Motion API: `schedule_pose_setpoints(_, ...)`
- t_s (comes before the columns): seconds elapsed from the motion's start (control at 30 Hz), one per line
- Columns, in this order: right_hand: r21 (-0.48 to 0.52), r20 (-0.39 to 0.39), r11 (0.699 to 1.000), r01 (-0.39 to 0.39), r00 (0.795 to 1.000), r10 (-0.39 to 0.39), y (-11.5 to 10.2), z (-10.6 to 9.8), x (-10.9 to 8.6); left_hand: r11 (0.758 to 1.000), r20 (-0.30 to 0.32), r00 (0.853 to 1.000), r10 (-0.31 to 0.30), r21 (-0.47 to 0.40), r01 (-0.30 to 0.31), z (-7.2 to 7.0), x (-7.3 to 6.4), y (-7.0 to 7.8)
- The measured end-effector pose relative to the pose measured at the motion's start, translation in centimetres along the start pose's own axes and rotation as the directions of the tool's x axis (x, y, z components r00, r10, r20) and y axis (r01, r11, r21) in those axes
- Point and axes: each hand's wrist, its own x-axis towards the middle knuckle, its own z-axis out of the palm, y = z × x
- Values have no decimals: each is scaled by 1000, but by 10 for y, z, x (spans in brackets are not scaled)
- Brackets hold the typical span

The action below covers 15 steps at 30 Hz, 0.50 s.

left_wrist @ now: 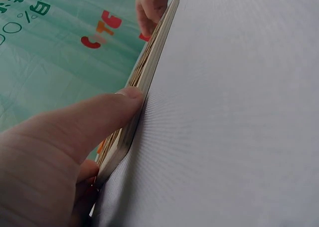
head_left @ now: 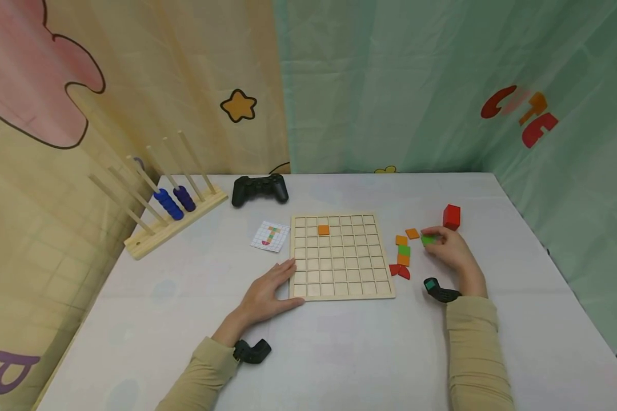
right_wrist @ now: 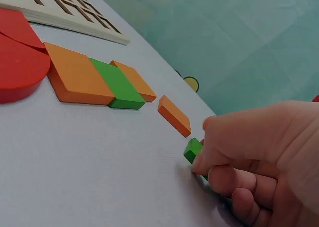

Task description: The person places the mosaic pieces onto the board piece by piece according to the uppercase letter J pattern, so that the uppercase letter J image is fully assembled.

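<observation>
Pinching a green tile (head_left: pixel 428 240) between thumb and fingers of the right hand (head_left: pixel 451 251), close to the tabletop (head_left: pixel 360 354); hard to tell whether touching it. Resting the left hand (head_left: pixel 266 292) against the near left corner of a grid board (head_left: pixel 339 264), thumb and fingers wide apart. Set into the board, ahead and to the right of the left hand: an orange square (head_left: pixel 323 230). Lying just left of the right hand: a loose orange tile (head_left: pixel 412 233), then a row of three tiles (head_left: pixel 404 250), with two red pieces (head_left: pixel 404 273) at its near end. Just beyond the right hand: a red block (head_left: pixel 451 217). Beyond the left hand: a patterned card (head_left: pixel 270 236) near the board and, farther off, a black game controller (head_left: pixel 259 188). Well ahead and left of the left hand: a peg rack (head_left: pixel 172 226) with blue beads (head_left: pixel 168 204).
</observation>
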Motion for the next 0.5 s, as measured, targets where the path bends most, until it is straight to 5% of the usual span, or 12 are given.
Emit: schedule_pose_setpoints(0.5, 22, 0, 999, 37, 999, -37, -2, 1, -1, 1000, -8, 1000, 3, -1, -3, 0, 0, 0)
